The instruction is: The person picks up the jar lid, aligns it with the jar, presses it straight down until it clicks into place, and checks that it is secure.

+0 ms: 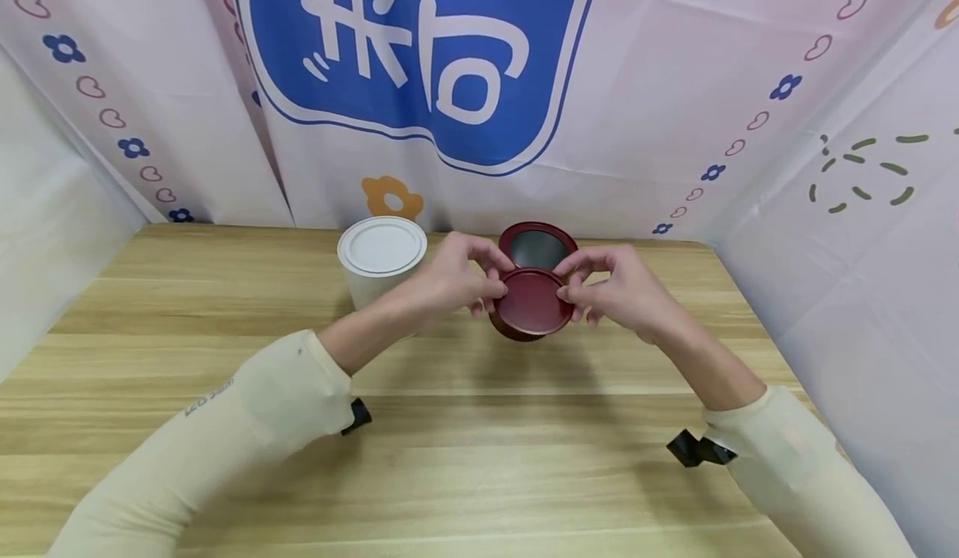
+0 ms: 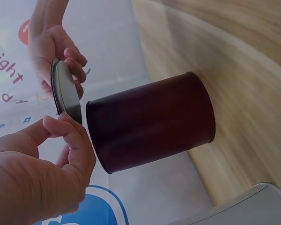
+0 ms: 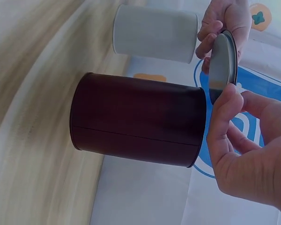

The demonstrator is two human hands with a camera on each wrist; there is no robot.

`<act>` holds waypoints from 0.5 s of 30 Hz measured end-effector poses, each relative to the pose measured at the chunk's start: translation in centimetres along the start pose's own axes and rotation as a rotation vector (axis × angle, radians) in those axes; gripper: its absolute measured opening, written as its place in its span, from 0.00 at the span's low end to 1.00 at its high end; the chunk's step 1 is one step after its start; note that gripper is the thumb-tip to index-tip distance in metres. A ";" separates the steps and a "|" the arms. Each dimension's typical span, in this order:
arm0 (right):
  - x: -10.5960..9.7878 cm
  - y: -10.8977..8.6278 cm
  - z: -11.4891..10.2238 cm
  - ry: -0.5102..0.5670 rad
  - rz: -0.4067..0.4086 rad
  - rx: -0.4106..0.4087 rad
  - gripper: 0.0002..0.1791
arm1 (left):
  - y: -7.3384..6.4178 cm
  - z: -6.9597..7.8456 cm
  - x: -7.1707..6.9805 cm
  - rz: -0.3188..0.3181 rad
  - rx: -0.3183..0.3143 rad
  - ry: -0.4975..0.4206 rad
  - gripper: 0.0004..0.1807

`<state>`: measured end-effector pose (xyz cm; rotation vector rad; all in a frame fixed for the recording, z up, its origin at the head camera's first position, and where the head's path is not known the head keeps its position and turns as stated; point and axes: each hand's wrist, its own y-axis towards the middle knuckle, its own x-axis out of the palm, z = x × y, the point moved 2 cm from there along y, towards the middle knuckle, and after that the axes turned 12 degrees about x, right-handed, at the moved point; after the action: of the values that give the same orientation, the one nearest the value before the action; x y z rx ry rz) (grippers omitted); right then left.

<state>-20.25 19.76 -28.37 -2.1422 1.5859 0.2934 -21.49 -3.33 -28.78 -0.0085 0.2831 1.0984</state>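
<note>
A dark red round lid (image 1: pixel 534 301) is held between both hands, just in front of and above the open mouth of a dark red cylindrical tin (image 2: pixel 152 123). My left hand (image 1: pixel 463 273) pinches the lid's left edge between thumb and fingers. On the opposite edge, my right hand (image 1: pixel 616 290) pinches it the same way. The lid's silvery underside faces the tin in both wrist views. Upright on the wooden table stands the tin, its dark interior partly showing behind the lid in the head view.
A white lidded tin (image 1: pixel 382 246) stands left of the red one, close to my left forearm. The wooden table (image 1: pixel 479 475) ends at a printed cloth backdrop (image 1: pixel 622 125), with more cloth along both sides.
</note>
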 end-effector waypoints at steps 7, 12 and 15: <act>-0.6 0.4 -0.4 -0.005 0.017 0.003 0.12 | 0.9 0.3 -0.2 0.011 -0.005 0.018 0.12; -1.0 0.8 -0.6 -0.012 0.038 0.021 0.12 | 1.5 0.6 -0.3 0.023 -0.005 0.052 0.12; -1.2 1.0 -0.8 -0.018 0.054 0.031 0.12 | 1.9 0.7 -0.4 0.024 0.002 0.073 0.11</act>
<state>-21.67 20.15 -27.43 -2.0698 1.6299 0.3028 -23.17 -2.74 -27.78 -0.0437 0.3510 1.1229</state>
